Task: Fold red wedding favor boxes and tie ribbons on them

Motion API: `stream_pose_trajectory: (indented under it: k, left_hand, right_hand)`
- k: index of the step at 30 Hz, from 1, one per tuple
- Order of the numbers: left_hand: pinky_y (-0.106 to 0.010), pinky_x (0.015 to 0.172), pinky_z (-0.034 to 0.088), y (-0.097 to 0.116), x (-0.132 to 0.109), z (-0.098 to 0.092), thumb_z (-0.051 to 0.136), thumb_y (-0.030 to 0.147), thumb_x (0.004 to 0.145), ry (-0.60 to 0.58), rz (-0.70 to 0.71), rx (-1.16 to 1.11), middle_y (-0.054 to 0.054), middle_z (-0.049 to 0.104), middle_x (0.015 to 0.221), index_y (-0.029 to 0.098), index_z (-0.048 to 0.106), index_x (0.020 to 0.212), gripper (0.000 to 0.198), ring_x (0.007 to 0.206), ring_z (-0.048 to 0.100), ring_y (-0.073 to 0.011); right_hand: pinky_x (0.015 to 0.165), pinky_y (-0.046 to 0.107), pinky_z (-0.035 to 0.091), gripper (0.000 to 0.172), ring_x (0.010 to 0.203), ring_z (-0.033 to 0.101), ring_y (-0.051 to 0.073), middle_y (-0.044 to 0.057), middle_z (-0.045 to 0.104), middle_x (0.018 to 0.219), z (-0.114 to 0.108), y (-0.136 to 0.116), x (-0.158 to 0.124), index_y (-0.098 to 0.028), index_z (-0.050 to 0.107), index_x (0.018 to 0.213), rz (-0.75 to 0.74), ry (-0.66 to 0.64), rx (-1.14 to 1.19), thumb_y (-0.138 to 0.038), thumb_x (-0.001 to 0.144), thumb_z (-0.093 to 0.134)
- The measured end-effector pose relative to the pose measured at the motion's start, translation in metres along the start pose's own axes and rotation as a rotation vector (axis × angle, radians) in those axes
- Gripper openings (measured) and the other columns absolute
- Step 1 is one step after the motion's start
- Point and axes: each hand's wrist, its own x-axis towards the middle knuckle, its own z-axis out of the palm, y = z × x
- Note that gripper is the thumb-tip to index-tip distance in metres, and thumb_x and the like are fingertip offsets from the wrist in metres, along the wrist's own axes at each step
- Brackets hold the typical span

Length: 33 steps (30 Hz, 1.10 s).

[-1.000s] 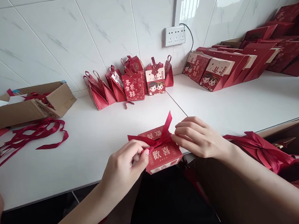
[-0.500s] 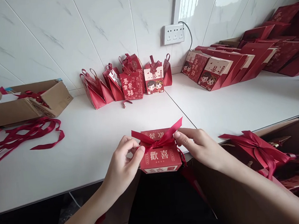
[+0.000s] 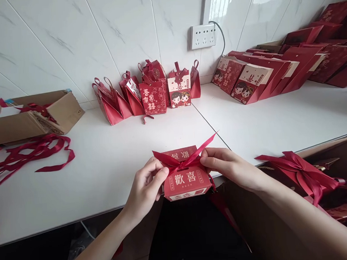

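A small red gift box (image 3: 186, 183) with gold Chinese characters sits at the counter's front edge, between my two hands. Across its top runs a dark red ribbon (image 3: 202, 146), knotted in the middle, with two tails sticking up. My left hand (image 3: 145, 182) pinches the ribbon on the left side, thumb against forefinger. On the right, my right hand (image 3: 222, 164) pinches the ribbon's other side between thumb and fingers. A red twisted cord hangs at the box's right side.
Several finished red boxes (image 3: 154, 98) stand against the tiled wall, and more (image 3: 250, 84) line the right. A cardboard box (image 3: 63, 115) and loose ribbon (image 3: 55, 168) lie at left. An open carton (image 3: 336, 151) with ribboned boxes stands at lower right. A socket (image 3: 203, 37) is on the wall.
My right hand has moved slightly left and in toward the knot, still on the ribbon. The right tail points a little farther up and right, and the box's top tilts slightly.
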Motion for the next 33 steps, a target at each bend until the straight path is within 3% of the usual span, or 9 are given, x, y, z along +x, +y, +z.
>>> stream_pose_trajectory:
  k: [7, 13, 15, 18, 21, 24, 26, 28, 33]
  left_hand:
    - [-0.016, 0.036, 0.035, 0.0, 0.001, -0.004, 0.047, 0.035, 0.086, -0.045, -0.003, -0.018, 0.004, 0.039, 0.068, 0.019, 0.038, 0.06, 0.032, 0.047, 0.038, -0.005]
    - [-0.017, 0.035, 0.035, -0.002, 0.002, -0.008, 0.049, 0.035, 0.085, -0.05, -0.014, -0.008, 0.004, 0.035, 0.068, 0.019, 0.034, 0.059, 0.034, 0.047, 0.038, -0.0057]
    - [-0.018, 0.037, 0.037, -0.001, 0.003, -0.012, 0.049, 0.036, 0.085, -0.074, -0.029, 0.035, 0.003, 0.038, 0.069, 0.019, 0.035, 0.059, 0.034, 0.049, 0.04, -0.0064]
    - [-0.02, 0.041, 0.039, 0.005, 0.002, -0.023, 0.051, 0.041, 0.084, -0.116, -0.049, 0.162, 0.004, 0.041, 0.07, 0.02, 0.039, 0.062, 0.033, 0.05, 0.041, -0.0071]
    - [-0.022, 0.047, 0.04, 0.017, 0.0, -0.032, 0.055, 0.041, 0.081, 0.051, 0.111, 0.351, 0.004, 0.043, 0.071, 0.021, 0.047, 0.074, 0.023, 0.051, 0.04, -0.0077]
    - [-0.026, 0.069, 0.046, 0.031, 0.001, -0.031, 0.055, 0.029, 0.082, 0.192, 0.397, 0.605, 0.001, 0.051, 0.079, 0.021, 0.057, 0.083, 0.008, 0.071, 0.051, -0.0129]
    - [-0.029, 0.08, 0.046, 0.038, 0.004, -0.025, 0.053, 0.023, 0.085, 0.117, 0.51, 0.726, -0.002, 0.055, 0.087, 0.022, 0.062, 0.085, 0.009, 0.087, 0.054, -0.0159]
    - [-0.029, 0.083, 0.047, 0.041, 0.009, -0.018, 0.052, 0.022, 0.087, 0.012, 0.553, 0.778, -0.003, 0.058, 0.093, 0.022, 0.064, 0.088, 0.012, 0.093, 0.055, -0.0168]
    - [-0.033, 0.086, 0.048, 0.037, 0.018, -0.007, 0.055, 0.024, 0.087, -0.058, 0.562, 0.777, -0.004, 0.06, 0.096, 0.02, 0.064, 0.081, 0.011, 0.095, 0.056, -0.0175]
  right_hand:
    - [0.06, 0.025, 0.032, 0.034, 0.059, 0.04, 0.01, -0.004, 0.045, 0.062, -0.01, 0.014, 0.006, -0.018, 0.046, 0.063, -0.027, -0.057, 0.121, -0.042, 0.078, 0.063]
    - [0.057, 0.025, 0.036, 0.031, 0.056, 0.041, 0.01, -0.003, 0.042, 0.058, -0.01, 0.023, 0.012, -0.019, 0.043, 0.057, 0.018, -0.115, 0.348, -0.034, 0.072, 0.065]
    - [0.057, 0.025, 0.037, 0.033, 0.056, 0.041, 0.01, -0.003, 0.042, 0.058, -0.01, 0.022, 0.012, -0.019, 0.041, 0.056, 0.003, -0.125, 0.274, -0.036, 0.074, 0.063]
    - [0.062, 0.027, 0.041, 0.031, 0.061, 0.047, 0.012, -0.001, 0.052, 0.064, -0.016, 0.014, 0.009, -0.018, 0.049, 0.063, -0.062, -0.085, -0.061, -0.043, 0.078, 0.062]
    - [0.067, 0.028, 0.044, 0.034, 0.072, 0.053, 0.014, 0.002, 0.058, 0.083, -0.026, 0.006, 0.008, -0.018, 0.056, 0.085, -0.221, -0.025, -0.29, -0.049, 0.075, 0.066]
    - [0.078, 0.031, 0.046, 0.043, 0.091, 0.057, 0.018, 0.005, 0.058, 0.104, -0.029, -0.001, 0.01, -0.021, 0.057, 0.103, -0.381, -0.021, -0.393, -0.045, 0.072, 0.072]
    - [0.082, 0.032, 0.045, 0.032, 0.097, 0.057, 0.019, 0.006, 0.059, 0.103, -0.025, -0.006, 0.014, -0.02, 0.06, 0.097, -0.46, -0.028, -0.402, -0.042, 0.075, 0.071]
    - [0.076, 0.03, 0.047, 0.026, 0.088, 0.058, 0.018, 0.005, 0.062, 0.09, -0.018, -0.011, 0.019, -0.018, 0.062, 0.082, -0.481, -0.028, -0.337, -0.043, 0.079, 0.067]
    - [0.061, 0.026, 0.043, 0.034, 0.062, 0.053, 0.012, 0.001, 0.059, 0.066, -0.004, -0.018, 0.032, -0.015, 0.06, 0.067, -0.311, 0.042, -0.249, -0.047, 0.08, 0.062]
